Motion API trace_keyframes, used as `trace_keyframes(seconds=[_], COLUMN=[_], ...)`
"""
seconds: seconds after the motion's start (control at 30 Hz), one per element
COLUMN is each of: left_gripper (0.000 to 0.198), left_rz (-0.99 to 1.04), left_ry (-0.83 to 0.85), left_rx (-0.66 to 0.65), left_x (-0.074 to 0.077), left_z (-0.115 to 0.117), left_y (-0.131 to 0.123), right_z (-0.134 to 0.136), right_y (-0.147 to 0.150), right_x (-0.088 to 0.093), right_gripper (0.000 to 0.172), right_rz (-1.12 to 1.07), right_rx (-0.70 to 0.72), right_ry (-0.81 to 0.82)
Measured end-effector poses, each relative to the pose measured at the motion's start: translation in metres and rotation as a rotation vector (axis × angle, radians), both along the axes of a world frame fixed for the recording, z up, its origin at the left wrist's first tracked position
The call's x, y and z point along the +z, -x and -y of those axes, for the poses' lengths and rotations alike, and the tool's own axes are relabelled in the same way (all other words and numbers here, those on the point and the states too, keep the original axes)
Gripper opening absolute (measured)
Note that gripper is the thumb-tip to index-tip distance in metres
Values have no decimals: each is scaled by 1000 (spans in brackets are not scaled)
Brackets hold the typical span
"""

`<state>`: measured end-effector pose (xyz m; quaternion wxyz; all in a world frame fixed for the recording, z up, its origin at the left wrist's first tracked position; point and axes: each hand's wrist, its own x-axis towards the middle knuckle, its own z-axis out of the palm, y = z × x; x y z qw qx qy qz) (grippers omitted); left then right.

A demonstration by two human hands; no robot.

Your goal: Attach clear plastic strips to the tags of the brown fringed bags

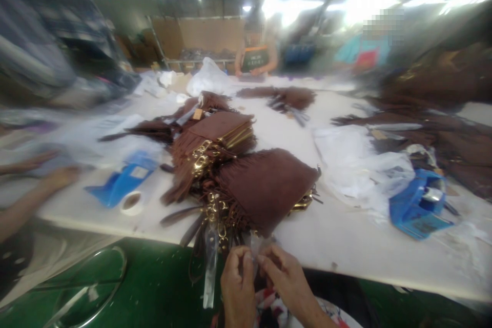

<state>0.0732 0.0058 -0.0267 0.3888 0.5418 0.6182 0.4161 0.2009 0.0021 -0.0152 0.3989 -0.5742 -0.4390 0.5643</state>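
My left hand (237, 283) and my right hand (283, 277) meet at the near table edge, fingers pinched together on a small clear plastic piece (253, 246) that I cannot make out well. Just beyond them lies a pile of brown fringed bags (265, 184) with gold clasps (210, 210) and dark straps hanging over the edge. A clear plastic strip (210, 266) dangles beside my left hand. A second stack of brown bags (215, 136) sits further back.
A blue tape dispenser (121, 182) and a tape roll (131, 203) lie at left. Clear plastic bags (361, 164) and a blue box (418, 205) lie at right. Another person's hands (57, 174) reach in from the left. People stand at the far side. The floor is green (154, 287).
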Motion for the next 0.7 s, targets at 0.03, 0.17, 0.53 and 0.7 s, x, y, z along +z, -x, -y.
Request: trace_keyframes(seconds=[0.03, 0.17, 0.53, 0.7], left_gripper=[25, 26, 26, 26], left_rz=[2, 38, 147, 191], left_ry=[1, -2, 90, 149], left_rx=[-1, 49, 117, 121], left_x=[0, 2, 5, 9], left_z=[0, 0, 4, 6], left_y=[0, -2, -5, -6], right_z=[-2, -11, -16, -16], right_y=[-1, -3, -6, -12], right_x=[-1, -6, -16, -27], right_gripper=[22, 19, 22, 20], right_rz=[-7, 0, -572, -756], right_rx=[7, 38, 22, 121], right_ry=[5, 17, 469, 571])
